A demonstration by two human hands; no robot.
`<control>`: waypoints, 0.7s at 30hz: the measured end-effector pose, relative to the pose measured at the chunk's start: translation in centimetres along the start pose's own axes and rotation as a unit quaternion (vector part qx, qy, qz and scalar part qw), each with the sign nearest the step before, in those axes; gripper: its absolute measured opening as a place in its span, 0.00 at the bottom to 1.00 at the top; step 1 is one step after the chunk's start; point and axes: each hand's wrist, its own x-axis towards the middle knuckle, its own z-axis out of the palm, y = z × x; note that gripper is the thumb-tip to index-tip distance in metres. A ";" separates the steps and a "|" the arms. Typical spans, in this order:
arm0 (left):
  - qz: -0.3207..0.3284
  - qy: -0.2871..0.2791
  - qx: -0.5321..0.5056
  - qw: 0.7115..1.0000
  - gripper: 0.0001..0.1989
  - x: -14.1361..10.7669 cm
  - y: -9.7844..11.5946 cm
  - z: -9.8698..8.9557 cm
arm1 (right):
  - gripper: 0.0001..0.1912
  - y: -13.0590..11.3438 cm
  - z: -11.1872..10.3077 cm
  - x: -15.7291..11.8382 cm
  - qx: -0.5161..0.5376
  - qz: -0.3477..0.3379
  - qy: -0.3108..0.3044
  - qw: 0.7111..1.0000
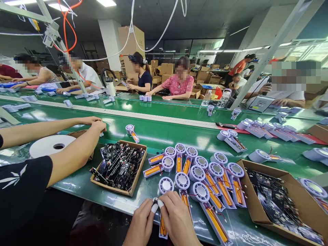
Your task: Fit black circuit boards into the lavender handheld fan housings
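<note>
My left hand and my right hand meet at the front edge of the bench, fingertips pinched together. Between them sits a small black part, mostly hidden by the fingers; its kind cannot be made out. White covers wrap both thumb tips. Just below my fingers lies a lilac handheld-fan-like housing with an orange strip in its handle, partly covered by my right hand. Several similar lilac housings with round slotted heads, orange inserts and thin red wires lie beyond and to the right of my hands.
A cardboard tray of black circuit boards stands left of centre, and another cardboard box of boards at right. A co-worker's arms reach in from the left beside a white roll. Across the green conveyor several people work.
</note>
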 end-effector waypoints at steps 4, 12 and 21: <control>0.030 -0.063 0.011 0.997 0.13 0.7 0.1 -1.3 | 0.15 0.7 -0.8 0.1 0.053 -0.007 -0.026 0.998; 0.044 -0.120 0.043 0.991 0.13 0.9 -0.1 -1.6 | 0.19 0.9 -2.8 0.7 0.116 -0.016 -0.094 0.989; 0.038 -0.103 0.048 0.993 0.12 0.8 0.3 -1.8 | 0.16 1.6 -2.8 0.1 0.156 0.032 -0.105 0.982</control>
